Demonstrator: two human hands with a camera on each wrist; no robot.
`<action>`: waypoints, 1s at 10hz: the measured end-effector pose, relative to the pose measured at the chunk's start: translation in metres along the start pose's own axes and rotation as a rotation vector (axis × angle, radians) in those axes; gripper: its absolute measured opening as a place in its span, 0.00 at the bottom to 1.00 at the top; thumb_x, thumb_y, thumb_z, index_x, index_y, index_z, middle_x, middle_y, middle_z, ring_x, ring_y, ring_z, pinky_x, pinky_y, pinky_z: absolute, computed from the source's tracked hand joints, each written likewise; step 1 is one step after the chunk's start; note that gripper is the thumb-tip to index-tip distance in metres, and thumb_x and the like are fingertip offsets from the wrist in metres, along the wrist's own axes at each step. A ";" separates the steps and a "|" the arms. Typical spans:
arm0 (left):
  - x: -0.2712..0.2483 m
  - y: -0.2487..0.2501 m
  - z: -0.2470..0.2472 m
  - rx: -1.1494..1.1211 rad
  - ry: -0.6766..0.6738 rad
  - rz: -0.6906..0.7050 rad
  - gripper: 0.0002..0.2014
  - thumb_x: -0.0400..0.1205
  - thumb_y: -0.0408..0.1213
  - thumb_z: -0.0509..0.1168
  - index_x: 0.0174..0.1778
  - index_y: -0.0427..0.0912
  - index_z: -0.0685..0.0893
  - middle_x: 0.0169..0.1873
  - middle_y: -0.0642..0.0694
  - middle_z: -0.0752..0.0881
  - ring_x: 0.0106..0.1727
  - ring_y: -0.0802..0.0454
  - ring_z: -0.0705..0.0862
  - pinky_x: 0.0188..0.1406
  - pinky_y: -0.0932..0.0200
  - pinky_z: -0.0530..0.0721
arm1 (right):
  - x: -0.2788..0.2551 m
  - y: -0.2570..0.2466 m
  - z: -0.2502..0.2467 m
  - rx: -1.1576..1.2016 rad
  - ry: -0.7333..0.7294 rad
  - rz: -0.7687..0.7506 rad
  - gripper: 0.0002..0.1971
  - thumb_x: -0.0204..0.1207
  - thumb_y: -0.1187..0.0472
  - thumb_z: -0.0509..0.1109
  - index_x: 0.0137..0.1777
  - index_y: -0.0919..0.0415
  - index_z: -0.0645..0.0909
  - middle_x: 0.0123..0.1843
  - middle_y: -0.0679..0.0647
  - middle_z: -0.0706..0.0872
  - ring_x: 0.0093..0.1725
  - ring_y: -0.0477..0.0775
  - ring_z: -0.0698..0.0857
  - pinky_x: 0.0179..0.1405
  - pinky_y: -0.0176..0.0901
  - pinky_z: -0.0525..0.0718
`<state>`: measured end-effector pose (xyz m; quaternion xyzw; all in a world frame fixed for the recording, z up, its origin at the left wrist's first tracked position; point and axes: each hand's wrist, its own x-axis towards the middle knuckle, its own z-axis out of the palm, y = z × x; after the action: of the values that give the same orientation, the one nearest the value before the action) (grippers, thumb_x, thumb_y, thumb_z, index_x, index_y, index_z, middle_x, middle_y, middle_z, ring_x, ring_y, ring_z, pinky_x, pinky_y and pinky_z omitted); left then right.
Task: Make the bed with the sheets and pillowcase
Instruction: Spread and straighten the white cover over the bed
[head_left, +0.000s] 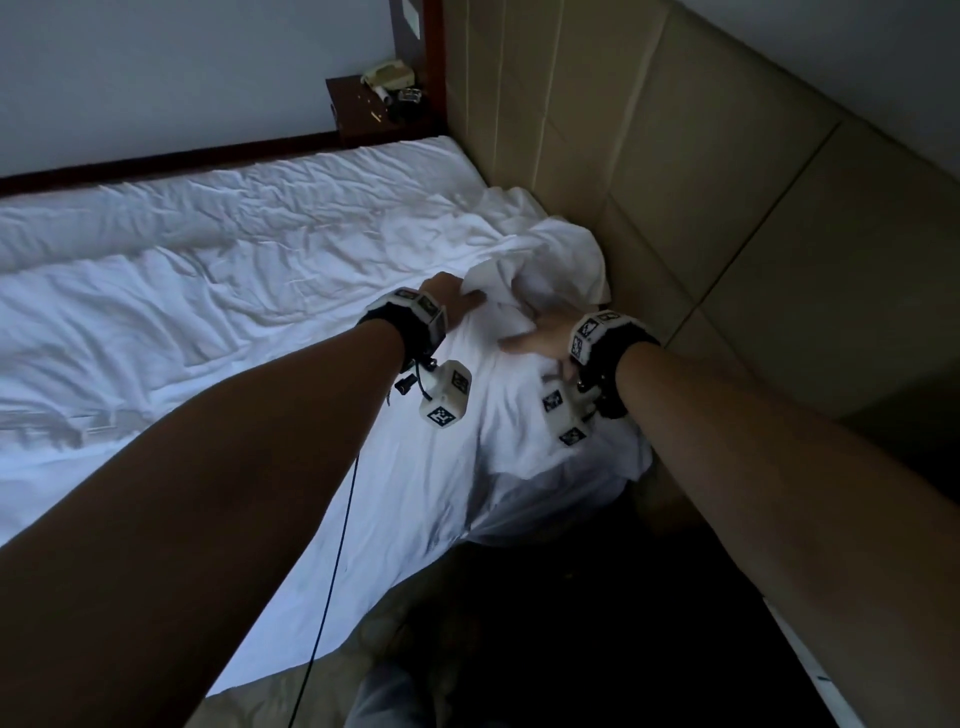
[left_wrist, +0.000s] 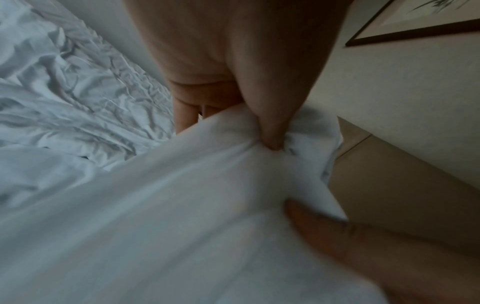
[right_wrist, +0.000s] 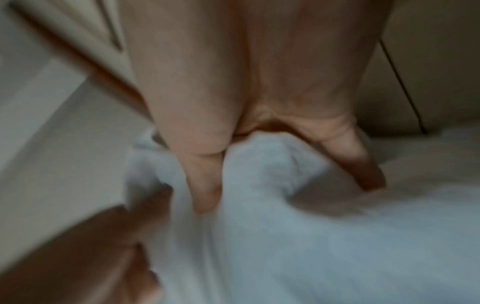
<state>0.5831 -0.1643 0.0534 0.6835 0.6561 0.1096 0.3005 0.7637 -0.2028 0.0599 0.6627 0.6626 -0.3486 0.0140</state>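
A wrinkled white sheet (head_left: 249, 312) covers the mattress and hangs over its near edge. Its corner is bunched up (head_left: 556, 254) against the padded headboard. My left hand (head_left: 457, 299) holds this bunch from the left; in the left wrist view its thumb (left_wrist: 270, 135) pinches a fold of sheet (left_wrist: 182, 205) against the fingers below. My right hand (head_left: 535, 332) grips the same bunch from the right. In the blurred right wrist view, cloth (right_wrist: 259, 164) is gathered between that hand's thumb (right_wrist: 205, 191) and a finger. No pillow or pillowcase can be told apart.
The beige padded headboard (head_left: 675, 182) runs along the right, close to both hands. A dark wooden nightstand (head_left: 374, 114) with a telephone (head_left: 387, 75) stands beyond the far side of the bed. Dark floor (head_left: 571, 597) lies below the mattress corner. A framed picture (left_wrist: 415, 24) hangs above.
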 end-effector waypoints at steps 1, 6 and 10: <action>0.001 -0.013 -0.014 -0.001 0.015 -0.034 0.20 0.83 0.49 0.63 0.60 0.36 0.85 0.59 0.33 0.85 0.62 0.35 0.82 0.60 0.48 0.79 | -0.005 -0.029 -0.001 0.223 0.031 0.124 0.27 0.74 0.33 0.66 0.53 0.59 0.80 0.32 0.57 0.84 0.22 0.55 0.80 0.18 0.33 0.72; -0.033 -0.113 -0.047 0.063 0.019 -0.113 0.23 0.83 0.50 0.64 0.71 0.42 0.79 0.67 0.36 0.81 0.68 0.37 0.79 0.63 0.50 0.78 | 0.024 -0.151 -0.020 1.088 0.236 0.074 0.24 0.82 0.58 0.62 0.77 0.65 0.68 0.75 0.63 0.75 0.69 0.62 0.80 0.38 0.41 0.85; -0.002 -0.057 -0.152 -0.122 0.324 -0.078 0.12 0.82 0.44 0.65 0.54 0.40 0.88 0.55 0.38 0.88 0.59 0.42 0.84 0.50 0.57 0.77 | 0.027 -0.133 -0.082 0.465 0.607 0.094 0.33 0.83 0.58 0.61 0.85 0.57 0.52 0.80 0.61 0.64 0.76 0.63 0.70 0.70 0.52 0.70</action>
<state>0.4522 -0.1279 0.1434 0.6116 0.7139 0.2463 0.2358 0.6789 -0.1238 0.1684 0.7510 0.5086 -0.2767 -0.3174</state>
